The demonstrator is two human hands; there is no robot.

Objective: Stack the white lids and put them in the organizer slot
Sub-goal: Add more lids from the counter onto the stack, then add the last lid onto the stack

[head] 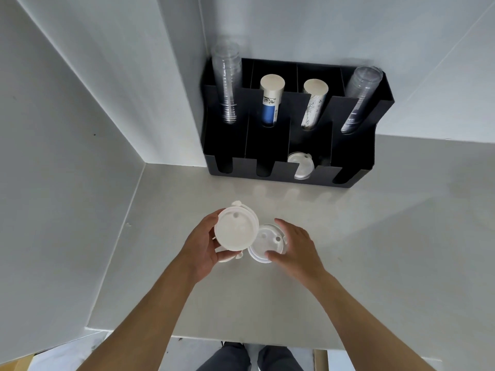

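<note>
White walls close in a pale table (375,236) on the far and left sides, with a black organizer (267,124) set against the back corner. Its upper row carries a stack of clear cups (226,84) at the left, a stack of paper cups with a blue band (271,103), a second stack of paper cups (314,105), and another stack of clear cups (360,100) at the right. In the lower front row, the third slot from the left holds white lids in the slot (301,164), visible through the notch in the front wall; the other front slots look dark.

Nearer the person, the left hand (203,247) is curled around a stack of white lids (235,231), thumb under its near edge and fingers along its left rim, holding it tilted with the top face toward the camera. Just right of it, touching or nearly so, a single white lid (267,243) lies at the table, and the right hand (297,250) grips it, fingers arched over its far-right rim and thumb at the near edge. Both bare forearms reach in from the bottom.
</note>
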